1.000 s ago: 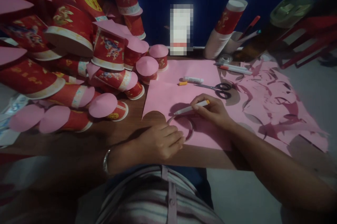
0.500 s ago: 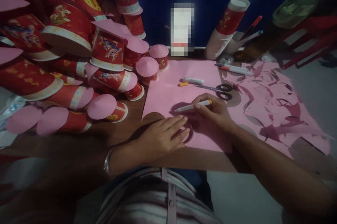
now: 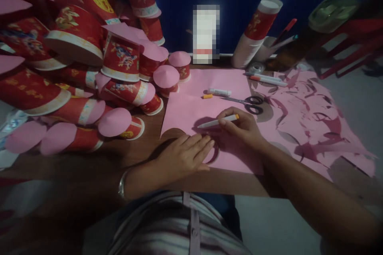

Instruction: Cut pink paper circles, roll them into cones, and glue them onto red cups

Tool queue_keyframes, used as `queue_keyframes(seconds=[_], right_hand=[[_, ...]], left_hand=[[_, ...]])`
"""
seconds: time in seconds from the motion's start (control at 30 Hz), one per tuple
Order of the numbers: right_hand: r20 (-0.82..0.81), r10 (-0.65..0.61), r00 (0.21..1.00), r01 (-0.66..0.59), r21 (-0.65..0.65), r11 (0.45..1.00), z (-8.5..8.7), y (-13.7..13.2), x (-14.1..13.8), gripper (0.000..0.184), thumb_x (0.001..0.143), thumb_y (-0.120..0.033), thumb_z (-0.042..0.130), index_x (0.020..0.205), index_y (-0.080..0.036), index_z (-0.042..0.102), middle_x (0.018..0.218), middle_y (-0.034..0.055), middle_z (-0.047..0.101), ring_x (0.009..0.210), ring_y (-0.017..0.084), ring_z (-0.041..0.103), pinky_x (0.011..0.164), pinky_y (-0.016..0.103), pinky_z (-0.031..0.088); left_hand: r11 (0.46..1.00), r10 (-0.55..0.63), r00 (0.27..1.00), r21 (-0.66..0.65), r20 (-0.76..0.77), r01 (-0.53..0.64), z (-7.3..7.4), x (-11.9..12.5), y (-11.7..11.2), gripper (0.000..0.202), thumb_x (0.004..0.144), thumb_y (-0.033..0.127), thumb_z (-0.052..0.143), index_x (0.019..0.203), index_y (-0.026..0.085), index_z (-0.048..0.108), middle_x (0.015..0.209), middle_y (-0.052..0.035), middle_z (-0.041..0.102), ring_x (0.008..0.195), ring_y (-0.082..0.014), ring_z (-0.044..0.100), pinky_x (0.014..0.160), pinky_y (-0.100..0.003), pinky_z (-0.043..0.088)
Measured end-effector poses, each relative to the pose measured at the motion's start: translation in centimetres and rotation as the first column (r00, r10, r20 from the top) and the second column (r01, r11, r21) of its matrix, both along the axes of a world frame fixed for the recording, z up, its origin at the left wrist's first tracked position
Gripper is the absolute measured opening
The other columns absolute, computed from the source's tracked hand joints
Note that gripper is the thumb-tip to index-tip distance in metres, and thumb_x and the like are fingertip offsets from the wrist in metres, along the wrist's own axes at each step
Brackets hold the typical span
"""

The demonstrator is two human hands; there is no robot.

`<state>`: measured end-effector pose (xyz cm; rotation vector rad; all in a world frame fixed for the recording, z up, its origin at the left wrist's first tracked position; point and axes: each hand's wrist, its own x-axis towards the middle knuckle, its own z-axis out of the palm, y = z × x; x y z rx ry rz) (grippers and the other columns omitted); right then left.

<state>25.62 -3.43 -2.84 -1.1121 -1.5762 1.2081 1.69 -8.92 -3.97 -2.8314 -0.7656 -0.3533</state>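
My right hand (image 3: 241,127) is closed around a white marker (image 3: 217,121) with an orange end, its tip pointing left over a pink paper sheet (image 3: 191,107). My left hand (image 3: 185,155) lies flat, fingers stretched out, pressing on a round object that it mostly covers; only a dark curved edge (image 3: 216,153) shows at the sheet's near edge. The two hands almost touch.
A heap of red paper cups (image 3: 119,59) capped with pink paper fills the left. Scissors (image 3: 249,103), a glue stick (image 3: 219,91) and an orange cap (image 3: 207,96) lie on the pink sheet. Pens (image 3: 265,78), a cup stack (image 3: 257,29) and pink scraps (image 3: 305,115) are right.
My left hand has opened from a curled grip and slid forward flat over the round object. The right hand with the marker has stayed nearly still.
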Motion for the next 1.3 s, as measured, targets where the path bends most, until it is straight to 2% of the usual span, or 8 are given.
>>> queue_keyframes(seconds=[0.13, 0.37, 0.53, 0.67, 0.83, 1.0, 1.13, 1.3], right_hand=[[-0.016, 0.025, 1.000, -0.025, -0.004, 1.000, 0.2, 0.0, -0.1, 0.029, 0.090, -0.051, 0.074, 0.088, -0.022, 0.070, 0.077, 0.0012, 0.068, 0.064, 0.015, 0.059, 0.060, 0.029, 0.048], [-0.015, 0.057, 0.998, -0.057, -0.014, 0.998, 0.3, 0.0, -0.1, 0.027, 0.091, -0.049, 0.074, 0.087, -0.022, 0.070, 0.079, 0.0012, 0.069, 0.065, 0.014, 0.059, 0.061, 0.028, 0.049], [-0.065, 0.050, 0.997, -0.056, -0.095, 0.994, 0.0, 0.2, -0.1, 0.028, 0.090, -0.048, 0.074, 0.088, -0.022, 0.066, 0.069, -0.0023, 0.062, 0.057, 0.011, 0.052, 0.053, 0.025, 0.044], [-0.135, 0.040, 0.990, -0.060, -0.147, 0.987, -0.1, 0.9, -0.1, 0.028, 0.090, -0.046, 0.073, 0.088, -0.021, 0.061, 0.065, -0.0053, 0.056, 0.052, 0.010, 0.047, 0.050, 0.023, 0.040], [-0.049, 0.122, 0.991, -0.128, -0.143, 0.981, 1.0, 2.0, -0.6, 0.023, 0.089, -0.040, 0.072, 0.086, -0.020, 0.062, 0.065, -0.0048, 0.053, 0.054, 0.010, 0.046, 0.048, 0.023, 0.035], [0.013, 0.249, 0.968, -0.245, -0.141, 0.959, 2.0, 3.0, -1.6, 0.017, 0.086, -0.034, 0.070, 0.084, -0.019, 0.062, 0.066, -0.0036, 0.054, 0.057, 0.011, 0.047, 0.052, 0.025, 0.036], [0.059, 0.333, 0.941, -0.325, -0.122, 0.938, 2.0, 3.6, -2.3, 0.016, 0.085, -0.034, 0.068, 0.085, -0.019, 0.062, 0.072, -0.0019, 0.057, 0.063, 0.013, 0.050, 0.059, 0.026, 0.040], [0.137, 0.379, 0.915, -0.368, -0.100, 0.924, 1.9, 4.1, -2.7, 0.015, 0.087, -0.034, 0.064, 0.086, -0.019, 0.063, 0.075, -0.0006, 0.060, 0.067, 0.014, 0.052, 0.064, 0.028, 0.043]], left_hand=[[1.000, -0.011, 0.999, 0.004, 0.036, 0.011, -0.3, 0.0, 0.0, 0.055, 0.103, 0.049, 0.055, 0.137, 0.005, 0.061, 0.129, -0.0174, 0.073, 0.117, -0.0266, 0.069, 0.093, -0.039, 0.053], [0.999, 0.012, 1.000, -0.047, 0.013, -0.011, 0.2, 0.1, 0.0, 0.055, 0.101, 0.049, 0.059, 0.136, 0.007, 0.062, 0.128, -0.0163, 0.074, 0.116, -0.0276, 0.068, 0.096, -0.040, 0.052], [0.998, 0.021, 1.000, -0.062, 0.007, -0.020, 0.1, 0.0, 0.1, 0.056, 0.100, 0.049, 0.061, 0.137, 0.008, 0.061, 0.130, -0.0182, 0.072, 0.114, -0.0272, 0.068, 0.093, -0.039, 0.050], [0.999, 0.019, 1.000, -0.035, -0.010, -0.020, 0.2, 0.1, 0.2, 0.058, 0.099, 0.053, 0.061, 0.138, 0.009, 0.061, 0.132, -0.0164, 0.072, 0.109, -0.0253, 0.067, 0.089, -0.038, 0.048], [0.999, 0.029, 0.999, -0.036, -0.017, -0.030, 0.6, 0.2, 0.2, 0.057, 0.096, 0.053, 0.065, 0.134, 0.010, 0.063, 0.126, -0.0135, 0.074, 0.100, -0.0241, 0.066, 0.082, -0.037, 0.045], [0.997, 0.028, 0.998, -0.067, -0.055, -0.032, 0.7, 0.2, 0.2, 0.056, 0.098, 0.052, 0.064, 0.135, 0.010, 0.061, 0.125, -0.0161, 0.072, 0.099, -0.0248, 0.064, 0.079, -0.038, 0.043], [0.997, 0.028, 0.998, -0.064, -0.060, -0.031, 0.7, 0.2, 0.3, 0.056, 0.097, 0.054, 0.064, 0.134, 0.011, 0.062, 0.121, -0.0136, 0.073, 0.093, -0.0233, 0.062, 0.075, -0.038, 0.042], [0.997, 0.034, 0.997, -0.060, -0.074, -0.039, 1.0, 0.2, 0.3, 0.058, 0.096, 0.055, 0.064, 0.134, 0.011, 0.061, 0.123, -0.0126, 0.073, 0.093, -0.0229, 0.061, 0.075, -0.039, 0.041]])
